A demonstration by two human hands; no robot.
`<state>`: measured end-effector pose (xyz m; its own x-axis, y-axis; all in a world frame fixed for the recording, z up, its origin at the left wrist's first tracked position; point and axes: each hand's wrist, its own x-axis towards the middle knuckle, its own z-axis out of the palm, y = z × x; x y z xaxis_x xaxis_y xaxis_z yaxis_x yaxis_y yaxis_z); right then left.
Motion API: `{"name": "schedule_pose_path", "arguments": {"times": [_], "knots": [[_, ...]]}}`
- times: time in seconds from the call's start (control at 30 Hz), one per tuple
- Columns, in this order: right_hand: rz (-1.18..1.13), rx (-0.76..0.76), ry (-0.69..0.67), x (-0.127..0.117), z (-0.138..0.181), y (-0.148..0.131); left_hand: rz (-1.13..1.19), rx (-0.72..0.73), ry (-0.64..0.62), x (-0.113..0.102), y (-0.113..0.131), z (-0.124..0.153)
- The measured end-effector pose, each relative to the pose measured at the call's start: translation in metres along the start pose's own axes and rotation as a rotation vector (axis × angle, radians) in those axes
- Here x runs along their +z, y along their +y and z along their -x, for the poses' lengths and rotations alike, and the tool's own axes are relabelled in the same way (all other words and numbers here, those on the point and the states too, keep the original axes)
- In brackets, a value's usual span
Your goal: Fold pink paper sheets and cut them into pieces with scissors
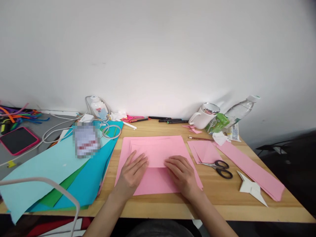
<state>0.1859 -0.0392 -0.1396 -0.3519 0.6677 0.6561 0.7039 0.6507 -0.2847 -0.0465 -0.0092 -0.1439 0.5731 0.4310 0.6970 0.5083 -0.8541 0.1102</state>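
Observation:
A pink sheet of paper [154, 154] lies on a larger stack of pink paper [155, 184] in the middle of the table. Its near edge runs straight between my hands and casts a thin shadow. My left hand [133, 171] is closed on the left part of this edge, fingers pointing forward over the paper. At the right end, my right hand [181, 171] holds the same sheet, with its fingers bent together on top. Both thumbs are hidden.
Black-handled scissors [222, 168], pink strips [254, 171] and a white folded paper star [251, 188] lie to the right. Behind stand a white mug [203, 117] and a tilted bottle [240, 110]. Coloured sheets [93, 184] carry a phone [86, 140] at left.

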Motion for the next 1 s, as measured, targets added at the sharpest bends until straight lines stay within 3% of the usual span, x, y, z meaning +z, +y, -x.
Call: {"name": "schedule_pose_path", "arguments": {"times": [0.17, 0.3, 0.5, 0.63, 0.87, 1.0], "knots": [[0.006, 0.026, 0.056, 0.001, 0.001, 0.001, 0.054, 0.027, -0.011, 0.0, 0.002, -0.002], [0.018, 0.048, 0.225, 0.0, 0.003, 0.002, 0.055, -0.023, 0.059, -0.006, 0.008, -0.01], [0.067, 0.022, 0.312, -0.007, 0.01, 0.002, 0.149, -0.676, 0.278, -0.003, 0.012, -0.009], [0.065, 0.029, 0.322, -0.01, 0.012, 0.001, 0.513, -0.879, 0.206, 0.001, 0.013, -0.007], [0.068, 0.052, 0.358, -0.008, 0.013, 0.004, 1.194, -1.278, 0.383, -0.012, 0.015, -0.025], [0.056, 0.023, 0.332, -0.008, 0.012, 0.005, 1.324, -1.338, 0.257, -0.018, 0.016, -0.029]]}}
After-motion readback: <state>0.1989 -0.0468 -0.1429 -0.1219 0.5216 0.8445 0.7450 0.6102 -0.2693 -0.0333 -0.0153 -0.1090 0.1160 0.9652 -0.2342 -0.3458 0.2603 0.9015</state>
